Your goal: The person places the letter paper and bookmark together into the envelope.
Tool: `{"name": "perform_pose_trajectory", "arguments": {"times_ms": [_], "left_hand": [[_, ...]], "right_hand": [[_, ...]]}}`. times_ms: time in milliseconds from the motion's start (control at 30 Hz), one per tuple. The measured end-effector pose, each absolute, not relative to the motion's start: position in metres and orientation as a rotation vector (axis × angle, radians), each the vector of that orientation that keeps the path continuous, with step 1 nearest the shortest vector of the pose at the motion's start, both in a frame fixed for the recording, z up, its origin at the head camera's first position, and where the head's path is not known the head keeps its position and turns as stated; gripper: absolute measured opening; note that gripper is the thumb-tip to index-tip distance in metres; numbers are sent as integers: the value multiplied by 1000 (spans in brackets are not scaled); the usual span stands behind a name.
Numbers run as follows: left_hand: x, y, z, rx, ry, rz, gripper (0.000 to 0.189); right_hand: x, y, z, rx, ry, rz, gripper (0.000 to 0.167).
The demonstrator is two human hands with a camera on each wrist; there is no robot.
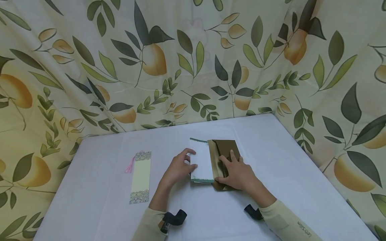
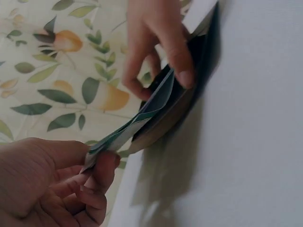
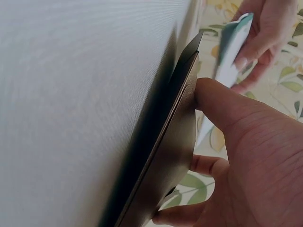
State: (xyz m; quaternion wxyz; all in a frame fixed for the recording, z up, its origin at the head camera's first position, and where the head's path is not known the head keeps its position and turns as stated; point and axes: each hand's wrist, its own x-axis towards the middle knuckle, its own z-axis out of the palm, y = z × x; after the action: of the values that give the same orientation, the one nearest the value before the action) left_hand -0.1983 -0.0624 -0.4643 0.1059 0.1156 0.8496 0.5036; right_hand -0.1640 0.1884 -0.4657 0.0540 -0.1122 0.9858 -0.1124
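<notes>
Left grip: the left hand pinched the near-left edge of the white card between thumb and curled fingers, lifting that edge off the table.
Right grip: the right hand pressed on the olive-brown envelope, thumb curled over its open edge and fingers spread across its face, pinning it flat.
Key relation: the card lay just left of the envelope, its right edge tucked at the envelope's mouth; its long axis ran front to back, parallel to that mouth. The left hand was the nearer one to the card.
Place: both sat near the middle of the table, a little toward the back edge.
Materials: the card was thin, stiff, matte white with green-patterned borders at its short ends (it bowed in the left-wrist view); the envelope was smooth, faintly sheened paper, rectangular.
Beyond: a long pale bookmark with a pink tassel lay toward the left edge, well apart.
</notes>
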Motion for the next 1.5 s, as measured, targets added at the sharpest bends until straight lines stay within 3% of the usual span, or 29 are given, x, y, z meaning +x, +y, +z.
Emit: {"name": "perform_pose_trajectory", "arguments": {"times_ms": [400, 867, 1500], "left_hand": [[-195, -40, -476, 329, 2615, 1495, 37], [-196, -38, -477, 357, 2665, 1473, 36], [-190, -27, -478, 429, 2639, 1445, 36]], "right_hand": [[-164, 187, -466, -359, 3000, -344, 78], [-165, 188, -468, -385, 2995, -307, 95], [-163, 186, -466, -380, 2988, -294, 91]]}}
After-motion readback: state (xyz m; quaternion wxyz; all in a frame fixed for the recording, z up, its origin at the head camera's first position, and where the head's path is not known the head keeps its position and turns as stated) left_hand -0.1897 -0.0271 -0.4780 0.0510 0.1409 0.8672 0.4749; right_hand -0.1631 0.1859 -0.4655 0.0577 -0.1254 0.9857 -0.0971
